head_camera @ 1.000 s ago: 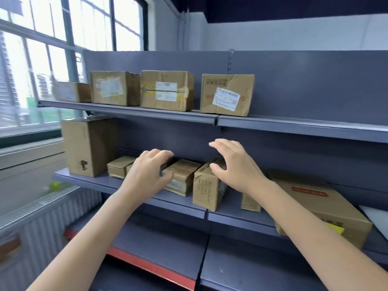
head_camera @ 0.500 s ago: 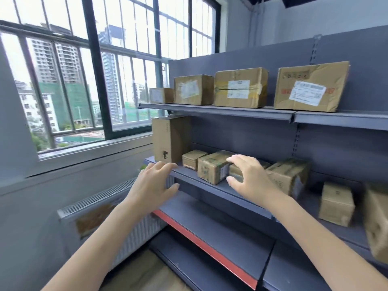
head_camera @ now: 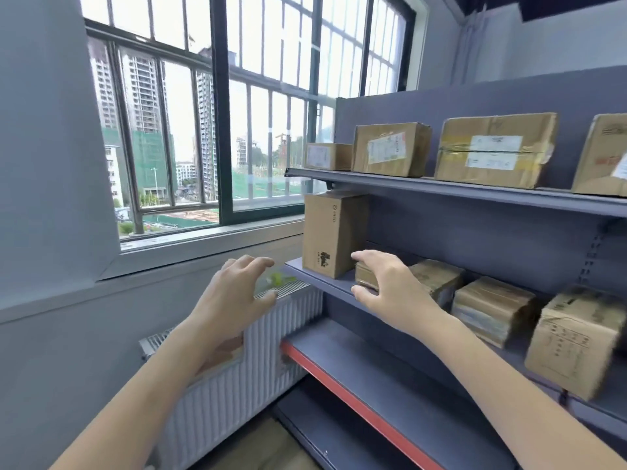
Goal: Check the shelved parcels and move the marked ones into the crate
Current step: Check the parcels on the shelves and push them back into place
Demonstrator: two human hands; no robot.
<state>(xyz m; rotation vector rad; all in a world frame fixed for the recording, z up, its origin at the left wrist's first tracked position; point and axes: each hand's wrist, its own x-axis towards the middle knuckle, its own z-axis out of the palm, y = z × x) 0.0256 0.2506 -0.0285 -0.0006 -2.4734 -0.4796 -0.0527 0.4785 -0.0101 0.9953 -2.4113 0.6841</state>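
Observation:
Cardboard parcels stand on a grey shelf unit. On the middle shelf (head_camera: 325,283) a tall upright box (head_camera: 330,232) stands at the left end. Beside it lies a small box (head_camera: 365,275), and my right hand (head_camera: 390,286) hovers in front of this one, fingers spread and relaxed, holding nothing. Further right on that shelf are three taped boxes (head_camera: 437,276), (head_camera: 492,310), (head_camera: 576,337). My left hand (head_camera: 234,296) is raised left of the shelf end, open and empty. The top shelf carries labelled boxes (head_camera: 390,149), (head_camera: 492,149). No crate is in view.
A white radiator (head_camera: 237,374) stands under the barred window (head_camera: 217,130), close to the shelf's left end. Below the middle shelf runs a lower shelf with a red front edge (head_camera: 356,401). A small box (head_camera: 325,156) sits at the top shelf's left end.
The view has swung left along the shelves toward the window. Both hands moved left with it; my right hand went from the middle boxes to the small box beside the tall one.

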